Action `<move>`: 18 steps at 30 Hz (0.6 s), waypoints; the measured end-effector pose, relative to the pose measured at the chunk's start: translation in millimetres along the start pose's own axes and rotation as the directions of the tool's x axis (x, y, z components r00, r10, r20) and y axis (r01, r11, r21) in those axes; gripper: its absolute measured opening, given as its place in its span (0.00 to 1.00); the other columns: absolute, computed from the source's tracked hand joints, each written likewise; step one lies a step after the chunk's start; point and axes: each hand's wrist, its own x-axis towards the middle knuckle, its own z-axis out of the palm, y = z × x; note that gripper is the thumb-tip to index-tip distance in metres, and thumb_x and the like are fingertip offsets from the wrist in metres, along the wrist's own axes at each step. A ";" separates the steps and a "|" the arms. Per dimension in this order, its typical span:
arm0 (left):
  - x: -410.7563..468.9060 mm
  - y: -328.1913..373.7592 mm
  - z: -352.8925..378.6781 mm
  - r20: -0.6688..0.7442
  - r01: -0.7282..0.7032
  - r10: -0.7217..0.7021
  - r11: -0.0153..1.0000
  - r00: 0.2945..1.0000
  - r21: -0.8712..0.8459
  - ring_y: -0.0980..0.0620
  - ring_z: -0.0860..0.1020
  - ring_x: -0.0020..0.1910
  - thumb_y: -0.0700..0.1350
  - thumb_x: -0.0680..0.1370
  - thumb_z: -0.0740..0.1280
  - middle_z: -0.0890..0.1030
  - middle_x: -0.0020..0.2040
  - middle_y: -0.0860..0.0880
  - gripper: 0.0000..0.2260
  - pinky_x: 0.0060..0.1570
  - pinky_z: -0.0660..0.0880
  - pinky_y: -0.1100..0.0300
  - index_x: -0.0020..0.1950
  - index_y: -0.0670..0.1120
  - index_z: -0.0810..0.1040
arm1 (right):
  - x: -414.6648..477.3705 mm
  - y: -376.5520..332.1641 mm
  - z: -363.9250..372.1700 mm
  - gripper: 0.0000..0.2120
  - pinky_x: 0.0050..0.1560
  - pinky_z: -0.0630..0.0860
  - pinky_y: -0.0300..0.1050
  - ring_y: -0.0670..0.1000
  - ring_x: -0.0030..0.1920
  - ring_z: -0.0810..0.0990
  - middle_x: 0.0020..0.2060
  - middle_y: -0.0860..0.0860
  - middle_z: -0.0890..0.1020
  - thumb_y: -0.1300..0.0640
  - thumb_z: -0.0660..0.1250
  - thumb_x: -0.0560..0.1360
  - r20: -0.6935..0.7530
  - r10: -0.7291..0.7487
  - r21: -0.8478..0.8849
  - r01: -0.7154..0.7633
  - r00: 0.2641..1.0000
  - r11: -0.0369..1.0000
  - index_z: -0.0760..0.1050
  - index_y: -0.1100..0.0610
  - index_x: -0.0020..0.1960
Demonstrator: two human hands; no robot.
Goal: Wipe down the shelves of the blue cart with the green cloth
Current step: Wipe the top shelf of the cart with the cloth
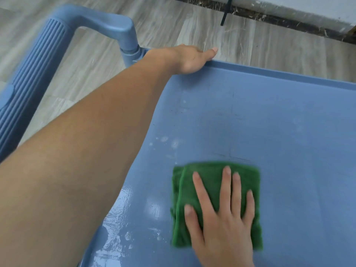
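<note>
Right hand (221, 218) flat, fingers spread, pressing folded green microfibre cloth (208, 182) under palm on blue plastic cart shelf (279, 122); left hand (190, 58) curled over far rim.

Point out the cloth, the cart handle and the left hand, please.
cloth (212, 176): head view, upper folded part.
cart handle (38, 79): head view, ribbed grip.
left hand (189, 58): head view, back of hand.

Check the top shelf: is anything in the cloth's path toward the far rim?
Nothing visible. The right hand presses the green cloth flat on the shelf; ahead lie only pale spots. The left hand grips the far rim, off to the left.
</note>
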 end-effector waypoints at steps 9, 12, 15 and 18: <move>2.0 0.9 -3.3 -0.005 -0.048 0.048 0.997 0.999 -0.053 0.47 0.60 0.77 0.71 0.78 0.44 0.64 0.78 0.53 0.29 0.74 0.50 0.45 0.72 0.64 0.71 | 228.9 -15.9 -2.8 0.30 0.72 0.37 0.67 0.60 0.77 0.38 0.77 0.59 0.41 0.33 0.43 0.73 0.055 0.069 0.076 -0.073 0.996 0.994 0.44 0.35 0.74; 4.1 2.2 -2.1 -0.006 -0.045 0.045 0.997 0.999 -0.064 0.48 0.61 0.76 0.71 0.77 0.44 0.66 0.77 0.53 0.29 0.74 0.51 0.45 0.71 0.64 0.72 | 275.3 -20.1 -8.4 0.31 0.71 0.36 0.68 0.61 0.76 0.36 0.77 0.62 0.40 0.33 0.43 0.73 0.110 0.107 0.073 -0.115 0.988 0.991 0.45 0.37 0.75; 5.0 2.7 -1.9 -0.005 -0.054 0.054 0.995 0.999 -0.082 0.48 0.61 0.76 0.70 0.78 0.44 0.66 0.77 0.53 0.29 0.74 0.51 0.45 0.71 0.64 0.72 | 277.6 -22.8 -6.4 0.30 0.71 0.36 0.68 0.61 0.76 0.37 0.77 0.61 0.41 0.34 0.43 0.73 0.081 0.137 0.057 -0.142 0.987 0.988 0.46 0.37 0.75; 2.8 -1.6 1.9 -0.009 -0.052 0.052 0.996 0.999 -0.077 0.47 0.61 0.77 0.70 0.78 0.43 0.65 0.78 0.53 0.28 0.74 0.51 0.46 0.72 0.65 0.70 | 254.7 -23.5 -2.5 0.29 0.72 0.35 0.66 0.60 0.77 0.37 0.77 0.60 0.42 0.35 0.42 0.75 0.048 0.118 0.055 -0.120 0.992 0.991 0.44 0.36 0.75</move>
